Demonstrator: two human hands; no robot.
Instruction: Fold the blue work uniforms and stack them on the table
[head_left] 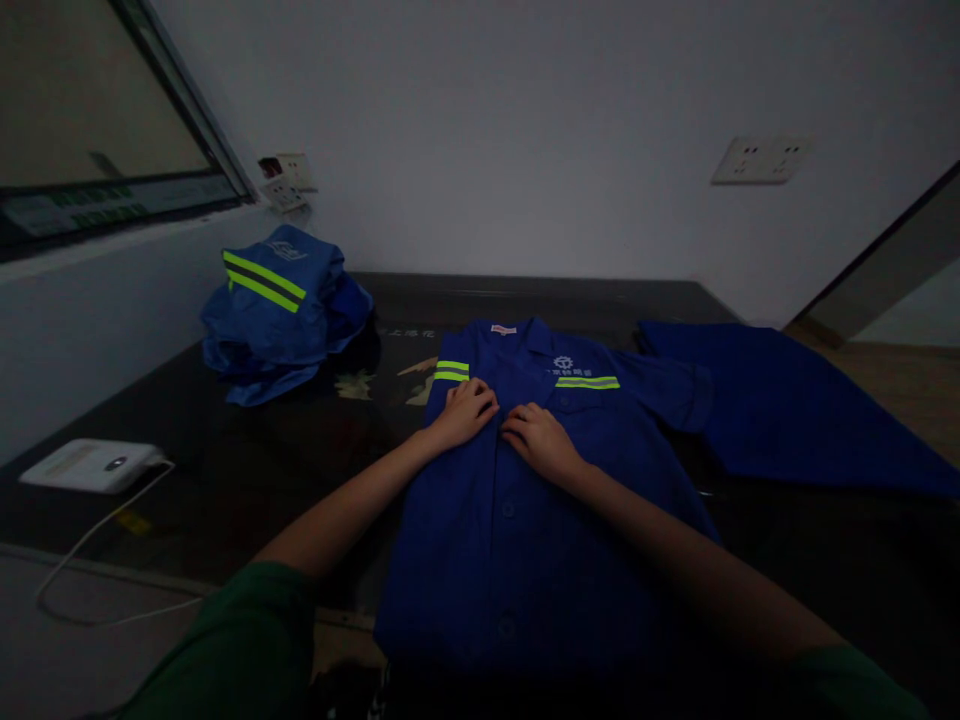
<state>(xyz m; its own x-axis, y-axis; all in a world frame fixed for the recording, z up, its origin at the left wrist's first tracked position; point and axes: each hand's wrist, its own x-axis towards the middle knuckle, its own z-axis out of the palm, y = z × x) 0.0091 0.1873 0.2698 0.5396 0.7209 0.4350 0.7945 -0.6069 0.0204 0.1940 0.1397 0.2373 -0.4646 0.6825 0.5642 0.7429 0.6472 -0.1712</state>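
A blue short-sleeved work shirt [600, 480] lies front up on the dark table, collar at the far end. It has yellow-green reflective strips, a white emblem and dark buttons down the front. My left hand [471, 408] is on the left chest below the strip, its fingers curled on the cloth near the front opening. Just across the opening, my right hand [543, 440] has its fingers bent and pinched at the placket edge. The shirt's right-hand sleeve is spread out; no sleeve shows on the left side. My fingertips are partly hidden in the dim light.
A heap of blue garments [277, 310] with a reflective strip sits at the back left of the table [300, 470]. Nearer lies a white device [94, 466] with a cable [97, 535]. Folded blue cloth [795, 410] lies to the right. Wall sockets [761, 160] are behind.
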